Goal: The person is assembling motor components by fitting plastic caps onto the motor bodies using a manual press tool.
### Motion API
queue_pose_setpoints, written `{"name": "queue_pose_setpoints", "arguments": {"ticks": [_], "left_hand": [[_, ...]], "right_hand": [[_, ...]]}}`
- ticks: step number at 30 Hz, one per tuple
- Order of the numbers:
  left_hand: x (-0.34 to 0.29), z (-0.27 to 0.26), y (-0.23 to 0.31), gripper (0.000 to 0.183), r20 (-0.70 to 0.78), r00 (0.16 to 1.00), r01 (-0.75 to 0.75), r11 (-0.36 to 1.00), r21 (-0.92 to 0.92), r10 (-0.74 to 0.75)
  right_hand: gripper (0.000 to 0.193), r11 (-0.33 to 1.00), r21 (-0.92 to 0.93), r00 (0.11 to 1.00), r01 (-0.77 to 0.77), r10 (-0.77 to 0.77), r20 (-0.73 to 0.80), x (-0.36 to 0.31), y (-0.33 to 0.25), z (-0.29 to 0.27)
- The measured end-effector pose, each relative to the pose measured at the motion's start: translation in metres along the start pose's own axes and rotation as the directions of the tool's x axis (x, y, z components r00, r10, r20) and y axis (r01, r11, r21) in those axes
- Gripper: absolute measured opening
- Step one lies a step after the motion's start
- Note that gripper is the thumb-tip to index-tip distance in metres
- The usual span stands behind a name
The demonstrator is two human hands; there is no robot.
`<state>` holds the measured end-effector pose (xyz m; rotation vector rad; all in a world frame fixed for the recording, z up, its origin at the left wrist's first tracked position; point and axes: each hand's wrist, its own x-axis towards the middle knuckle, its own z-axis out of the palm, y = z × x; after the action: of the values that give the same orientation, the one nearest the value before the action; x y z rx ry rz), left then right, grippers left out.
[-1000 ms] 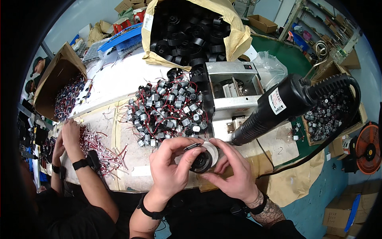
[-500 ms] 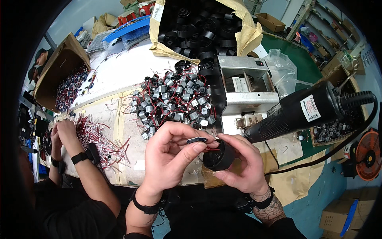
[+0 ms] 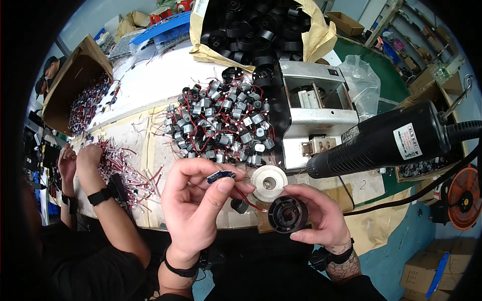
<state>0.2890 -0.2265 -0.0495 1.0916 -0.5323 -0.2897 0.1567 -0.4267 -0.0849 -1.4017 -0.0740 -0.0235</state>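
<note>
Between the thumb and fingers of my left hand (image 3: 193,205) is a small dark blue circuit board (image 3: 220,175). Red wires (image 3: 253,203) run from below those fingers toward the black round housing (image 3: 287,214). My right hand (image 3: 324,216) grips that housing by its side, with its spoked, open-centred face showing. A small dark block (image 3: 239,205) is partly visible under my left fingers; I cannot tell whether it hangs from the wires. Just beyond the housing stands a white round fixture (image 3: 269,183) with a recessed centre.
Small motors with red wires (image 3: 221,120) are heaped ahead. A metal-framed machine (image 3: 319,108) and a black electric screwdriver (image 3: 381,143) occupy the right. Black housings (image 3: 251,30) fill a paper-lined container behind. At left, a co-worker's arms (image 3: 108,200) reach to red-and-white wires (image 3: 128,173).
My hands have drawn apart, the left toward the left with the board, the right slightly rightward and nearer. The housing has turned, and the white fixture has come into sight between them.
</note>
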Motion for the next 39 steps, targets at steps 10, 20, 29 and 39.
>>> {"name": "queue_pose_setpoints", "arguments": {"ticks": [10,20,29,39], "left_hand": [[-0.005,-0.004,-0.005,0.016,-0.049,0.994,0.105,0.993,0.056,-0.103],[0.009,0.033,-0.033,0.012,0.039,0.986,0.160,0.987,0.021,-0.161],[0.009,0.036,-0.064,0.012,0.101,0.994,-0.078,0.878,0.471,0.034],[0.003,0.037,-0.076,0.020,0.075,0.997,-0.060,0.782,0.621,0.017]], "right_hand": [[0.070,0.983,0.181,0.999,-0.022,0.029,-0.034,-0.022,0.023,0.001],[0.071,0.985,0.174,0.984,0.013,0.018,-0.177,-0.058,0.029,-0.006],[0.047,0.660,0.748,0.961,0.073,0.153,-0.229,-0.130,0.060,-0.021],[0.039,0.697,0.700,0.914,0.155,0.168,-0.369,-0.149,0.068,-0.019]]}}
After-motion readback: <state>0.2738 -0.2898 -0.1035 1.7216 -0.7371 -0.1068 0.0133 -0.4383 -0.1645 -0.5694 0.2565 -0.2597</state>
